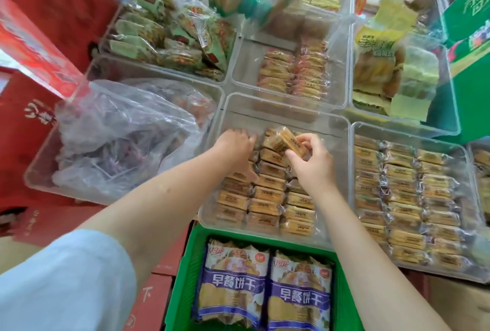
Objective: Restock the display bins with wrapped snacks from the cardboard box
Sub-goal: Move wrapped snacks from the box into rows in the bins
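Clear bin (342,129) holds rows of wrapped snacks (265,192). Right hand (311,160) pinches one snack (285,141) above them; left hand (237,145) presses flat, fingers straight, on the rows.

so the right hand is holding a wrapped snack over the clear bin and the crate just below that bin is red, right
Not quite: the crate below the clear bin is green, not red, as the head view shows. The rest holds: the right hand pinches a wrapped snack over that bin.
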`<act>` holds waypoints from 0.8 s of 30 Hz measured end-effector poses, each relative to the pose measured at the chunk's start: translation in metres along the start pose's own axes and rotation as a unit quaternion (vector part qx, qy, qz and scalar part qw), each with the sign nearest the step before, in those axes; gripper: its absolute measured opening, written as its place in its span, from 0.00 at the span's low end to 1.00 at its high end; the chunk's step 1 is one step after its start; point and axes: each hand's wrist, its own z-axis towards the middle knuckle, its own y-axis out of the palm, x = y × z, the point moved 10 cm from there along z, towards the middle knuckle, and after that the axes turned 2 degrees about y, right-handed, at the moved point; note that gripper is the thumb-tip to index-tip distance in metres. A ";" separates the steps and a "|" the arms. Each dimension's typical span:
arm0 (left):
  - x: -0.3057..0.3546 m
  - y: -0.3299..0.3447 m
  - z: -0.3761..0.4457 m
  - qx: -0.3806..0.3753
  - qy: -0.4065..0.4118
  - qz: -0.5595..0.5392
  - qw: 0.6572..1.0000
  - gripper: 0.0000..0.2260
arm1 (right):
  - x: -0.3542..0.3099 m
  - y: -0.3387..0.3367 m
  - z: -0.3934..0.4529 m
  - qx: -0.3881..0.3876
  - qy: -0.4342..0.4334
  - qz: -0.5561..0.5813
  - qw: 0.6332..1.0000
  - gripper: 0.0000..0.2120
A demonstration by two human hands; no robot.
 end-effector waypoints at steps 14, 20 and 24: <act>0.005 -0.012 -0.013 0.049 -0.030 0.011 0.998 0.41 | -0.016 0.077 0.076 -0.033 -0.025 0.038 0.998 0.12; 0.020 0.012 -0.042 0.040 -0.017 0.075 0.996 0.32 | -0.025 0.116 0.081 -0.091 -0.134 -0.222 0.961 0.13; 0.020 0.012 -0.042 0.041 -0.020 0.056 0.997 0.31 | -0.036 0.128 0.071 -0.101 -0.202 -0.301 0.926 0.17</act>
